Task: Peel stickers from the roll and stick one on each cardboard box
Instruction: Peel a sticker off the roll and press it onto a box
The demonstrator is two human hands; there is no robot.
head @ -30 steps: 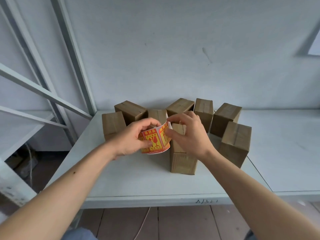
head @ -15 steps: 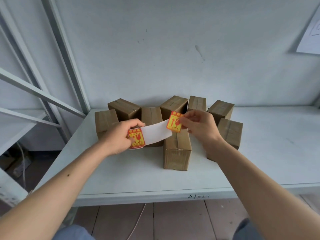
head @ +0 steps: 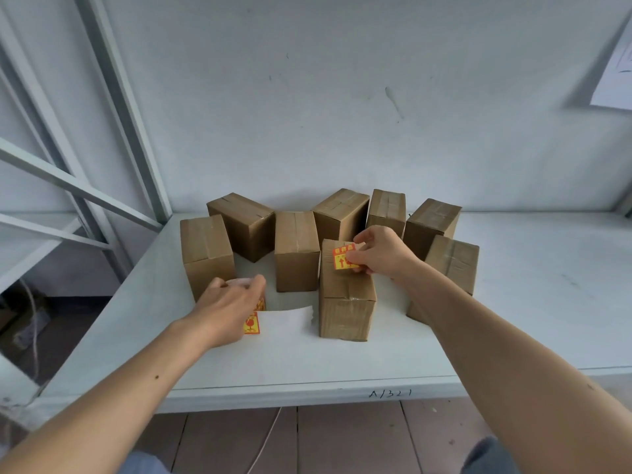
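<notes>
Several brown cardboard boxes stand in a cluster on the white table [head: 530, 302]. The nearest box [head: 345, 302] stands in front of the others. My right hand [head: 379, 251] pinches a red and yellow sticker [head: 343, 257] and holds it against the top of that box. My left hand [head: 227, 304] grips the sticker roll [head: 251, 323] low on the table, left of that box. A bare white strip of backing paper [head: 285, 314] trails from the roll toward the box. Most of the roll is hidden under my fingers.
A grey metal shelf frame [head: 113, 97] rises at the left, against the wall behind the boxes. A sheet of paper [head: 615, 73] hangs on the wall at upper right. The table's front edge [head: 307, 395] bears a handwritten mark. Tiled floor lies below.
My right hand peeled a sticker off the strip and brought it down onto the nearest box. My left hand lowered the roll to the table.
</notes>
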